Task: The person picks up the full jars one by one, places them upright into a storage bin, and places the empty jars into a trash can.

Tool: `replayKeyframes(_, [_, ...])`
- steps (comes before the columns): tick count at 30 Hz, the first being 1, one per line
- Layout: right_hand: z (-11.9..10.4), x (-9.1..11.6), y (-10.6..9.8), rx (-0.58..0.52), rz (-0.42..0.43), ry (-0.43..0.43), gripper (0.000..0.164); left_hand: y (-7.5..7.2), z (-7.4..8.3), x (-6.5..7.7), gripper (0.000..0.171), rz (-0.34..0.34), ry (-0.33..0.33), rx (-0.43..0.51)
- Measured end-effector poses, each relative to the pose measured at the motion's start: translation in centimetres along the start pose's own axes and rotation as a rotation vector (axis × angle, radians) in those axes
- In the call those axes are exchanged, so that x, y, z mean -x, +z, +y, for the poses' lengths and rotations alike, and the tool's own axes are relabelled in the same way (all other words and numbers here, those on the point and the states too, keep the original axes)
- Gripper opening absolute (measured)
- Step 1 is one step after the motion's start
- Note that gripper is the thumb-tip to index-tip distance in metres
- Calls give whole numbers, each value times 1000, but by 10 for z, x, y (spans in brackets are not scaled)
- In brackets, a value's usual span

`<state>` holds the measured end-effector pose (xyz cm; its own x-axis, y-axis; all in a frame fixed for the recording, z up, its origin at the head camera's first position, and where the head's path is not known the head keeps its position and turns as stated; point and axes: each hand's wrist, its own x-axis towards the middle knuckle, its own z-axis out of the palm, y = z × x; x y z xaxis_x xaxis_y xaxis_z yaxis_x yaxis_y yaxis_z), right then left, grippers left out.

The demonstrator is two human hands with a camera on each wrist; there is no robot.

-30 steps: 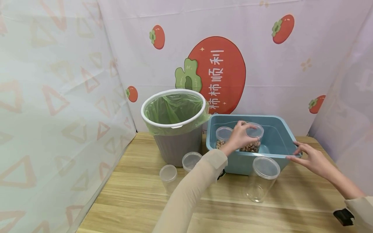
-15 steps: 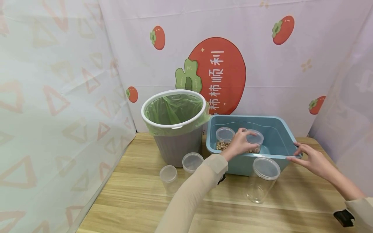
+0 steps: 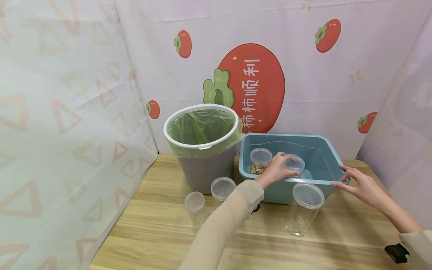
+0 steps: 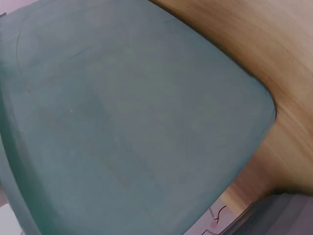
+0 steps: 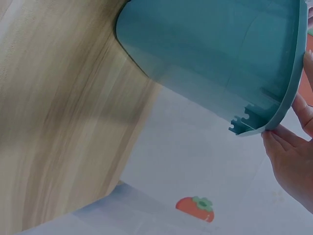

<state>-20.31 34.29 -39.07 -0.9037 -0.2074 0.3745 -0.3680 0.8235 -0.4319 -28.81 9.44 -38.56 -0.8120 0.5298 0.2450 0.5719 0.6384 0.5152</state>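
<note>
In the head view my left hand [image 3: 279, 167] reaches over the front rim of the blue bin [image 3: 320, 144] and grips a lidded clear jar [image 3: 297, 162] by its upper part. Most of that jar is hidden behind the hand and the bin's wall. To its left inside the bin stands another lidded jar [image 3: 260, 159], partly filled with nuts that look like pistachios. My right hand [image 3: 361, 186] pinches the bin's right front corner at the rim. In the right wrist view, the fingers [image 5: 291, 164] hold that rim. The left wrist view shows only the bin's outer wall [image 4: 146, 117], not the hand.
A tall lidded clear jar [image 3: 305, 206] stands before the bin. Two smaller lidded jars, one short [image 3: 195, 206] and one wider [image 3: 222, 188], stand left of my left sleeve. Behind them is a grey trash can [image 3: 209, 168] with a green liner. Printed cloth hangs around the wooden table [image 3: 145, 225].
My left hand has lowered the gripped jar into the bin, so its lid sits lower and its nuts are mostly hidden. My right hand stays on the rim.
</note>
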Motion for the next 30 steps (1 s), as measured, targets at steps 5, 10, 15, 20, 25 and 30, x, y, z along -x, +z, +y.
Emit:
replayKeyframes(5, [-1, -4, -3, 42, -11, -34, 24, -5, 4, 2, 41, -36, -29, -54])
replayKeyframes(10, [-7, -10, -6, 123, -46, -63, 24, -13, 9, 8, 34, -51, -57, -130])
replayKeyframes(15, [-19, -13, -10, 187, -64, -109, 23, -31, 13, 21, 27, -61, -57, -144])
replayKeyframes(20, [-35, -10, -15, 201, -63, -124, 21, -59, 17, 38, 28, -63, -9, -135])
replayKeyframes(25, [-51, -5, -12, 166, -2, -172, 22, -91, 19, 60, 28, -35, 26, -115])
replayKeyframes(30, [-64, 0, -5, 104, 110, -277, 27, -121, 14, 82, 26, 26, 71, -100])
